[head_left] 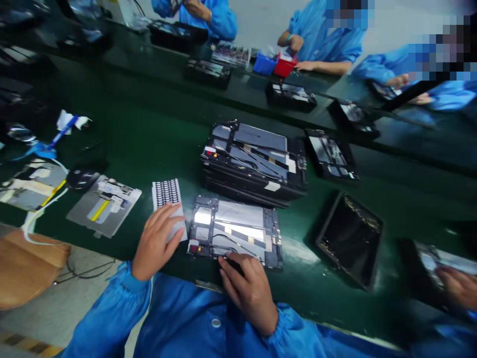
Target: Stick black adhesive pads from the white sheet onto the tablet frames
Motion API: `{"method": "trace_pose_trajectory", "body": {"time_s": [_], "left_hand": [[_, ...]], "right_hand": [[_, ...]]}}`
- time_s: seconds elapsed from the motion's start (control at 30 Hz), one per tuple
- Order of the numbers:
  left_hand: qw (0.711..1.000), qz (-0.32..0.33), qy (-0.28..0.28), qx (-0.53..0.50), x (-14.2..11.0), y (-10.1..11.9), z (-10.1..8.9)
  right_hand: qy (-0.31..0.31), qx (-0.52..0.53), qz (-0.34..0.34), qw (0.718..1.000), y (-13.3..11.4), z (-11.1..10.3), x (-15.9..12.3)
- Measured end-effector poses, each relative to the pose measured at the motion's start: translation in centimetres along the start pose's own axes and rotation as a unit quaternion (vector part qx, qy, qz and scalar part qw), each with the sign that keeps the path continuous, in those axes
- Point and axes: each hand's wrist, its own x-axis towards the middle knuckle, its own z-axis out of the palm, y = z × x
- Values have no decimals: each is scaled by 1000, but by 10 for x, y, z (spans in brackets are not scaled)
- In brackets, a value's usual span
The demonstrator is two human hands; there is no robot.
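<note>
An opened tablet (238, 228) with its metal shield and cables showing lies flat on the green belt (149, 144) in front of me. My right hand (249, 288) rests on the tablet's near edge, fingertips pressing a small dark part there. My left hand (158, 241) lies with spread fingers on the lower half of a white sticker sheet (167, 193) printed with rows of black pads, just left of the tablet. Behind the tablet sits a stack of opened tablets (255, 161).
Another opened tablet (104, 204) and a dark round tool (82, 176) lie to the left. A black tablet frame (350, 238) leans at the right, near a co-worker's hand (460, 286). Across the belt, people in blue coats work beside black trays (290, 94) and red and blue bins (285, 65).
</note>
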Motion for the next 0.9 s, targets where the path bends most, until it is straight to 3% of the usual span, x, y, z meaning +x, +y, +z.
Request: {"method": "trace_pose_trajectory", "body": {"time_s": [0.1,0.2,0.33,0.43,0.53,0.73,0.83,0.9], "left_hand": [[995,-43,-44,74,-2,-33,-8],[995,-56,-67,53,-13,-44,-6],[996,-90,-24,16,-22,-39,-2],[994,-104,-11,0,-21,-37,-2],[994,-112,1,3,-20,-40,-1],[992,-127,2,-21,-21,-45,1],[991,-128,1,-26,-20,-46,2],[991,-132,3,-25,-19,-47,1]], "right_hand": [[-7,45,-7,999,0,-5,31],[-52,82,-34,995,-3,-1,77],[-134,64,-93,984,-10,31,142],[-182,45,-114,976,-19,62,175],[-209,43,-112,971,-29,84,189],[-229,46,-85,969,-40,109,191],[-230,55,-71,969,-44,109,195],[-227,68,-62,970,-43,93,197]]}}
